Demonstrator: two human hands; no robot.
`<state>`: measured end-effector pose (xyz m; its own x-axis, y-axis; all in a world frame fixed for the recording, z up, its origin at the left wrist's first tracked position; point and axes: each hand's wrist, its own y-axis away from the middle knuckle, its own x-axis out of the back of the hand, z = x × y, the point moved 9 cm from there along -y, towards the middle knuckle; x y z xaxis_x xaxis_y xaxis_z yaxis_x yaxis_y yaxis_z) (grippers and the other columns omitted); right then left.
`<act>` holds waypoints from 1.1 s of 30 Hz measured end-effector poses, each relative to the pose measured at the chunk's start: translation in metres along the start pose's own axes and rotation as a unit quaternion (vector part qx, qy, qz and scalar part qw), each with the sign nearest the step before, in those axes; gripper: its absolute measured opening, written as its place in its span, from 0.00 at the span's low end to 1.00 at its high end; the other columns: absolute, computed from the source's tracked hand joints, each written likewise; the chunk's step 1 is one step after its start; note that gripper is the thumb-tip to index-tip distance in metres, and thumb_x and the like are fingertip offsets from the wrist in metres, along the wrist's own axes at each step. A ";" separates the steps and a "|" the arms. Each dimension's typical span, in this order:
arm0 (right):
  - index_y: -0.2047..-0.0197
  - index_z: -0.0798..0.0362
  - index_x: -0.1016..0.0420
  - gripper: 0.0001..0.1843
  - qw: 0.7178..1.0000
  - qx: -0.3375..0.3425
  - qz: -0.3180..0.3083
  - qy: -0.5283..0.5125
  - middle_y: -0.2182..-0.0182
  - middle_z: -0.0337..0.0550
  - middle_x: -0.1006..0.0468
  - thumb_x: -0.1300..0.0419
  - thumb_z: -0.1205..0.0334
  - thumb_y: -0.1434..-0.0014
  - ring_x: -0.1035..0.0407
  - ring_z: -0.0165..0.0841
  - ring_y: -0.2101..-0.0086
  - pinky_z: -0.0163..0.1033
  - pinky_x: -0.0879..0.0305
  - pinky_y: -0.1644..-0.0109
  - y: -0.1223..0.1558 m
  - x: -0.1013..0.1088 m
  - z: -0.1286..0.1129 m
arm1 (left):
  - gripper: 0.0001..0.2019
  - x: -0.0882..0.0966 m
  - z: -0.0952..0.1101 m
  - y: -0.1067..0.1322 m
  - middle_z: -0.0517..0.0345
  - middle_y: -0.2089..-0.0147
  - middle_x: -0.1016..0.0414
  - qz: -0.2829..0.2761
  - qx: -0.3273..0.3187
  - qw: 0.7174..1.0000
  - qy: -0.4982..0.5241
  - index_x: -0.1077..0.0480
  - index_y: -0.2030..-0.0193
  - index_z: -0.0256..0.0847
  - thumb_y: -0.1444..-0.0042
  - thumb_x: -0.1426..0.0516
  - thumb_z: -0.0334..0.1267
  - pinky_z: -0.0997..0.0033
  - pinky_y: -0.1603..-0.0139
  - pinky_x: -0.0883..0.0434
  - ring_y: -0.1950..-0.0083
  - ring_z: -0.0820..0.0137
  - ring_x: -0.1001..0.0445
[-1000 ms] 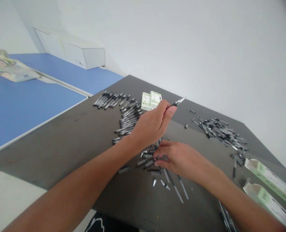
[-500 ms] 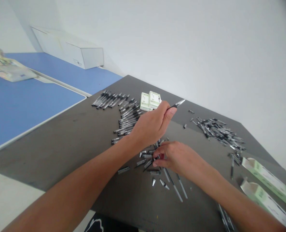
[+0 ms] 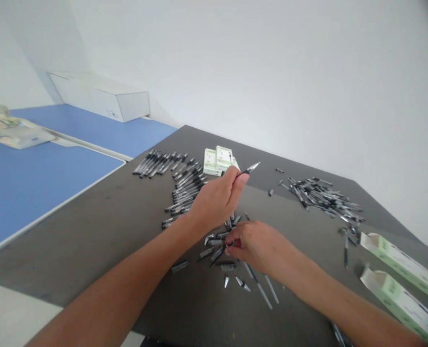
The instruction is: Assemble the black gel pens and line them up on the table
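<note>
My left hand (image 3: 217, 195) is closed around a pen (image 3: 250, 168), its silver conical tip pointing up and to the right past my thumb. Lower down, my right hand (image 3: 255, 243) has thumb and fingers pinched together over a loose heap of pen parts (image 3: 217, 243); what lies between the fingertips is too small to make out. Black caps, silver tips (image 3: 242, 284) and thin refills (image 3: 262, 291) are scattered around and below the right hand. Behind my left wrist runs a row of capped pens (image 3: 187, 190).
Small green-and-white boxes (image 3: 214, 161) are stacked beyond my left hand. A pile of pen pieces (image 3: 324, 197) lies right on the dark table (image 3: 101, 231). Two open long cartons (image 3: 397, 299) sit near the right edge. A white box (image 3: 127, 106) stands on the blue table (image 3: 55, 176).
The view has tilted up slightly, so the table sits lower. My left hand still grips the pen, and my right hand stays pinched over the heap of parts.
</note>
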<state>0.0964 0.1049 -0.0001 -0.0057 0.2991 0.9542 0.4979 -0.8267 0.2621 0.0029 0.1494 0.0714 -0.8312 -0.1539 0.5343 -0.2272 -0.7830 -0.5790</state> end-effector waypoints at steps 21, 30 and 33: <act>0.55 0.45 0.11 0.09 0.999 -0.023 -0.024 -0.038 0.64 0.40 0.11 0.31 0.58 0.39 0.19 0.38 0.63 0.37 0.36 0.65 -0.005 0.002 0.002 | 0.13 -0.007 -0.005 0.001 0.69 0.75 0.42 -0.031 0.011 0.999 -0.008 0.43 0.60 0.48 0.21 0.56 0.46 0.67 0.69 0.48 0.75 0.68 0.38; 0.64 0.47 0.10 0.10 0.999 -0.001 0.028 -0.040 0.67 0.46 0.12 0.36 0.63 0.41 0.20 0.41 0.66 0.39 0.42 0.67 -0.001 0.009 -0.008 | 0.14 -0.008 -0.003 0.004 0.68 0.74 0.40 -0.048 0.026 0.998 -0.009 0.42 0.61 0.48 0.22 0.56 0.46 0.67 0.68 0.46 0.73 0.66 0.34; 0.69 0.50 0.14 0.07 0.995 0.000 0.069 -0.068 0.72 0.44 0.15 0.36 0.64 0.45 0.26 0.36 0.71 0.39 0.47 0.69 0.006 0.018 -0.006 | 0.13 -0.010 0.001 0.006 0.68 0.74 0.40 -0.054 0.024 0.998 -0.006 0.41 0.60 0.48 0.21 0.56 0.45 0.67 0.68 0.47 0.74 0.65 0.35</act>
<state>0.0940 0.1021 0.0199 0.1807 0.2453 0.9524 0.4857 -0.8643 0.1305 0.0103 0.1456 0.0639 -0.7971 -0.0737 0.5994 -0.2902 -0.8237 -0.4871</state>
